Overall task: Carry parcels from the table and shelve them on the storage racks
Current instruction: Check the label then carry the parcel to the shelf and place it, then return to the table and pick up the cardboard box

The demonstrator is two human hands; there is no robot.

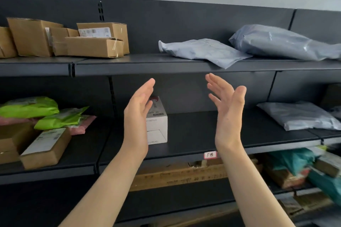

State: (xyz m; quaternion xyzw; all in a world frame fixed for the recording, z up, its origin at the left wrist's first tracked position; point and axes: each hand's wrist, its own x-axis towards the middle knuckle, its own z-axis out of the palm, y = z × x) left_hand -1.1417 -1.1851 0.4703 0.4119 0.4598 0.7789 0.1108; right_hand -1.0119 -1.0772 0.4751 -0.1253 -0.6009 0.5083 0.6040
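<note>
I face a dark metal storage rack (pixel 140 66). A flat grey mailer bag (pixel 203 50) lies on the top shelf, one corner hanging over the front edge. My left hand (pixel 137 114) and my right hand (pixel 227 110) are raised just below that shelf edge, palms facing each other, fingers straight and apart, both holding nothing. A white carton (pixel 157 125) stands on the middle shelf, partly hidden behind my left hand.
Brown boxes (pixel 92 42) fill the top shelf's left; a bulky grey bag (pixel 284 42) lies at its right. On the middle shelf are green bags (pixel 29 106), a labelled brown box (pixel 46 149) and a grey mailer (pixel 299 116). Lower shelves hold cardboard and teal bags (pixel 295 160).
</note>
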